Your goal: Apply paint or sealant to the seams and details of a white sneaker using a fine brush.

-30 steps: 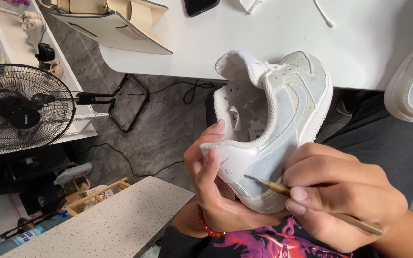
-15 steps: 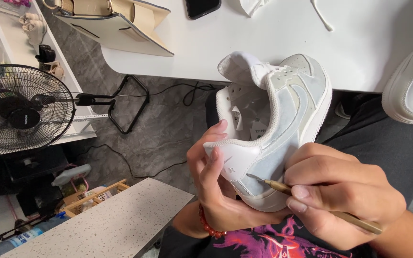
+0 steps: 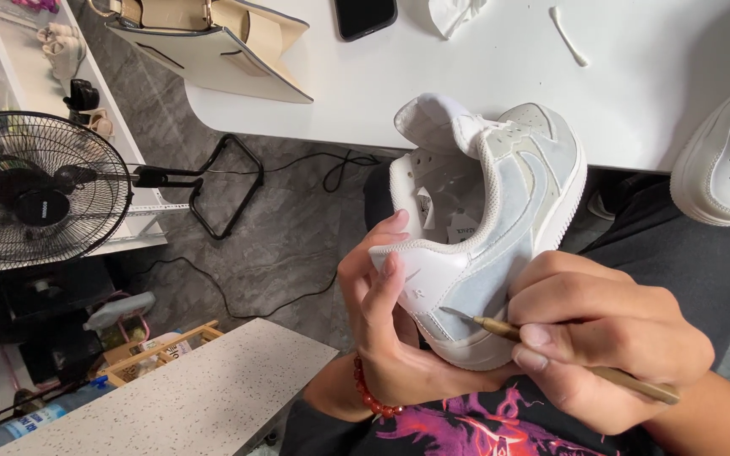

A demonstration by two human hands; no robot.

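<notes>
White sneaker (image 3: 500, 219), heel cupped in curled left hand (image 3: 390, 329), right hand (image 3: 610, 338) pinching brass-handled tool (image 3: 585, 359), tip seemingly touching grey side panel.

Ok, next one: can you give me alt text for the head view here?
A person's left hand cradles the heel of a white and pale grey sneaker over their lap, while the right hand holds a slim brass-coloured tool with its tip against the sneaker's side. Behind are a white table, a second white sneaker and a floor fan.
</notes>
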